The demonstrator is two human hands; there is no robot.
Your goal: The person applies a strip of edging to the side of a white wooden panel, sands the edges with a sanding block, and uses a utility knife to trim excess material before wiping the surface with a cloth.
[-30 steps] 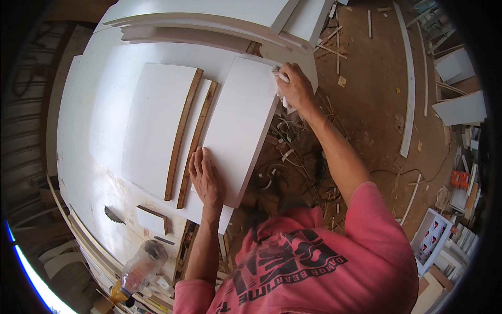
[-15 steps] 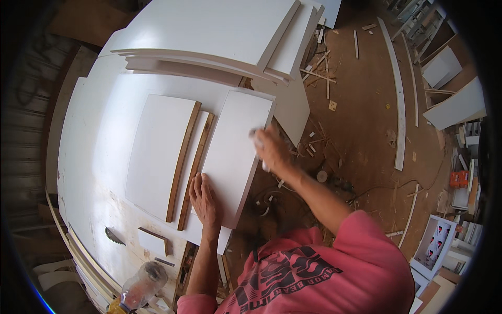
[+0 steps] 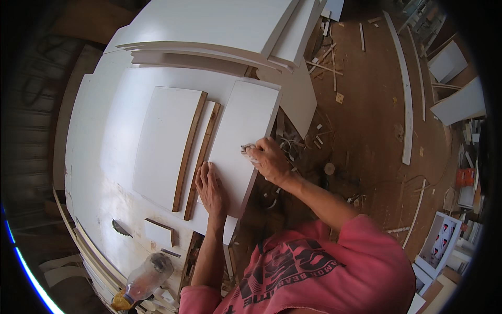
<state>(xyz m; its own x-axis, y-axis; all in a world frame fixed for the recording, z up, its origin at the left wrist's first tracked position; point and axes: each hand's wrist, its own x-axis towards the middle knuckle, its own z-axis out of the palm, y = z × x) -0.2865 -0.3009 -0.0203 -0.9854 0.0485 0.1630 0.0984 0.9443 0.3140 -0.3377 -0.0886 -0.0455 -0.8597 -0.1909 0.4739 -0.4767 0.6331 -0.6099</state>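
Note:
A long white panel (image 3: 243,115) lies on the work surface in front of me. My left hand (image 3: 212,189) rests flat near its left edge, fingers stretched out toward the narrow strip beside it. At the panel's right edge, my right hand (image 3: 273,163) is closed round a crumpled whitish rag (image 3: 248,150), which is at the panel's top face. Left of the panel lie a narrow white strip with a brown wood edge (image 3: 202,165) and a wider white board (image 3: 164,141), also edged in wood.
Stacked white boards (image 3: 209,23) stand at the far side. A toothed saw blade (image 3: 121,228), a small wood-edged offcut (image 3: 159,233) and a clear plastic bottle (image 3: 149,275) lie near left. Wood scraps litter the brown floor (image 3: 366,115) at right; a white box frame (image 3: 438,240) stands beyond.
My right hand has moved nearer along the panel's right edge with the rag. The left hand stays on the panel. The whole view has shifted slightly.

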